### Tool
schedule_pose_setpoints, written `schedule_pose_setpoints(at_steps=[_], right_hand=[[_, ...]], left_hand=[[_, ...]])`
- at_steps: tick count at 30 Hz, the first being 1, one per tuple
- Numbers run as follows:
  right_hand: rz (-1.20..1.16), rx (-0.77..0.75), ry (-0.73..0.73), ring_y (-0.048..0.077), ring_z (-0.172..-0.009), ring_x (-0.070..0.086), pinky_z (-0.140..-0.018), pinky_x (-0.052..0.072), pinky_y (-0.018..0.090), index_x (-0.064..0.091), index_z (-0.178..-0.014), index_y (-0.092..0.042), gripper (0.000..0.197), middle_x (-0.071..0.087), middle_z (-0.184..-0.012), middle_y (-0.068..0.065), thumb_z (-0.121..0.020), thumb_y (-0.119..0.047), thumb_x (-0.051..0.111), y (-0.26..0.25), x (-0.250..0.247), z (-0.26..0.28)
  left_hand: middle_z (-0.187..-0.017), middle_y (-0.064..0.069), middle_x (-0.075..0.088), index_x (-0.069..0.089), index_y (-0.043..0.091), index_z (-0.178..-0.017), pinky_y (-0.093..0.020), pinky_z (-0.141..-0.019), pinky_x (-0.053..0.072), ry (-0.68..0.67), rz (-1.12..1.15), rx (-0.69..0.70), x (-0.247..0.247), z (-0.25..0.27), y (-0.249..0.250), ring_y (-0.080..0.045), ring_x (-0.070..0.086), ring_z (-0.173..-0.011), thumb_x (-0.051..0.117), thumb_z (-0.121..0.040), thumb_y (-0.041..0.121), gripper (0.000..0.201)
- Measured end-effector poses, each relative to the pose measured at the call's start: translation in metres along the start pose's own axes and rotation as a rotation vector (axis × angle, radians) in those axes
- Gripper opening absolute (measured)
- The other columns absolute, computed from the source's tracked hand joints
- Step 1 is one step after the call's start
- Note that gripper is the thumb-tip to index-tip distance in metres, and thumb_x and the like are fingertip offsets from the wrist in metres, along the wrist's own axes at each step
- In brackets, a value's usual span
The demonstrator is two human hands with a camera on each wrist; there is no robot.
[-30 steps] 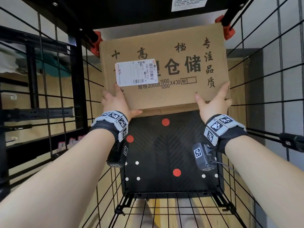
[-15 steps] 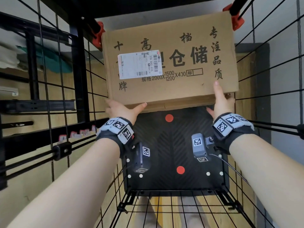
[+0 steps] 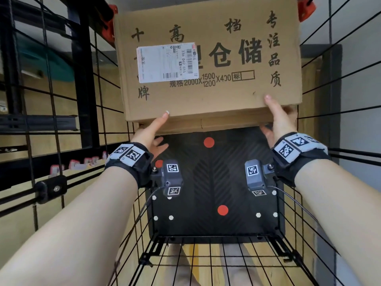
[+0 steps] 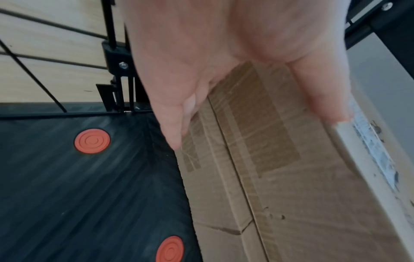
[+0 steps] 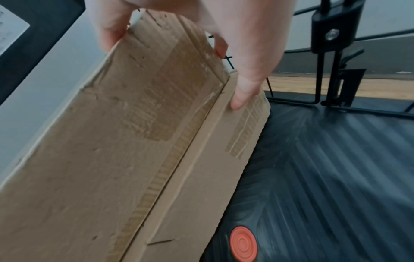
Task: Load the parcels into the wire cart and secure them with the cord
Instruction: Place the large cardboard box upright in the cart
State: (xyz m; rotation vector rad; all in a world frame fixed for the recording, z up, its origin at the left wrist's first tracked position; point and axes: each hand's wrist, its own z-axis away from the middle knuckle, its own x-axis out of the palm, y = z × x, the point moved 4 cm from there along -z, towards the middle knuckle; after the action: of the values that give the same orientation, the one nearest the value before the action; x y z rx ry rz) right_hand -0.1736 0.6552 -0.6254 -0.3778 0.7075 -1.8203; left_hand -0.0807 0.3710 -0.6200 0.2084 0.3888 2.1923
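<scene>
A brown cardboard parcel (image 3: 214,98) with black print and a white shipping label (image 3: 167,62) sits tilted at the far end of the wire cart, over the black ribbed floor (image 3: 216,182). My left hand (image 3: 158,131) holds its near left edge, thumb on the printed face and fingers under the taped side. My right hand (image 3: 274,118) grips the near right corner the same way. The left wrist view shows the parcel (image 4: 280,177) between the thumb and fingers of my left hand (image 4: 253,124). In the right wrist view my right hand (image 5: 174,70) clasps the parcel (image 5: 123,141) at its end.
Black wire walls (image 3: 206,263) enclose the cart on all sides. Red clips (image 3: 108,23) sit at its far top corners. A black double strand with a clamp (image 3: 51,188) runs along the left wall. Red discs (image 3: 222,210) dot the floor. Shelving stands beyond the left wall.
Both hands have slid off the printed face down to the parcel's near edge, fingers now beneath it. The parcel fills more of the view, closer to me.
</scene>
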Motion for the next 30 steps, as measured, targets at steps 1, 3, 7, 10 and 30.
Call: schedule_pose_setpoints(at_steps=[1, 3, 7, 10, 30], right_hand=[[-0.002, 0.003, -0.008, 0.018, -0.125, 0.042, -0.107, 0.040, 0.046, 0.035, -0.126, -0.028, 0.070, 0.040, -0.140, 0.000, -0.072, -0.036, 0.079, 0.001, 0.001, 0.001], [-0.005, 0.007, -0.010, 0.018, -0.124, 0.042, -0.106, 0.041, 0.047, 0.034, -0.122, -0.030, 0.069, 0.040, -0.139, 0.000, -0.071, -0.037, 0.079, 0.003, 0.000, 0.002], [0.035, -0.014, 0.021, 0.020, -0.128, 0.041, -0.106, 0.040, 0.048, 0.015, -0.148, -0.026, 0.102, 0.036, -0.144, 0.001, -0.069, -0.035, 0.079, -0.002, 0.000, 0.002], [0.034, -0.008, 0.035, 0.019, -0.123, 0.043, -0.105, 0.041, 0.047, 0.013, -0.149, -0.025, 0.100, 0.039, -0.139, 0.000, -0.072, -0.030, 0.078, -0.004, -0.001, 0.007], [0.336, 0.046, 0.018, 0.029, -0.121, 0.051, -0.093, 0.052, 0.039, 0.036, -0.141, -0.005, 0.078, 0.045, -0.139, 0.014, -0.079, -0.037, 0.073, -0.008, -0.005, 0.055]], left_hand=[[-0.153, -0.010, 0.024, 0.018, 0.022, -0.148, -0.044, -0.100, 0.044, -0.007, 0.021, 0.006, -0.001, -0.002, 0.000, -0.029, 0.029, -0.139, 0.085, -0.060, 0.043, 0.113], [-0.154, -0.009, 0.024, 0.019, 0.021, -0.147, -0.045, -0.105, 0.039, -0.008, 0.026, 0.009, -0.004, -0.005, 0.001, -0.028, 0.028, -0.140, 0.081, -0.066, 0.040, 0.104], [-0.154, -0.009, 0.021, 0.021, 0.024, -0.148, -0.047, -0.106, 0.039, 0.035, 0.001, 0.057, -0.003, 0.002, 0.011, -0.030, 0.032, -0.137, 0.079, -0.056, 0.053, 0.113], [-0.150, -0.012, 0.027, 0.016, 0.029, -0.147, -0.050, -0.101, 0.044, 0.125, 0.136, 0.068, -0.006, 0.005, 0.019, -0.032, 0.044, -0.128, 0.075, -0.064, 0.058, 0.106], [-0.123, -0.010, 0.049, 0.035, 0.009, -0.138, -0.045, -0.094, 0.050, 0.247, -0.277, 0.079, -0.004, 0.057, 0.027, -0.026, 0.055, -0.113, 0.066, -0.080, 0.049, 0.077]])
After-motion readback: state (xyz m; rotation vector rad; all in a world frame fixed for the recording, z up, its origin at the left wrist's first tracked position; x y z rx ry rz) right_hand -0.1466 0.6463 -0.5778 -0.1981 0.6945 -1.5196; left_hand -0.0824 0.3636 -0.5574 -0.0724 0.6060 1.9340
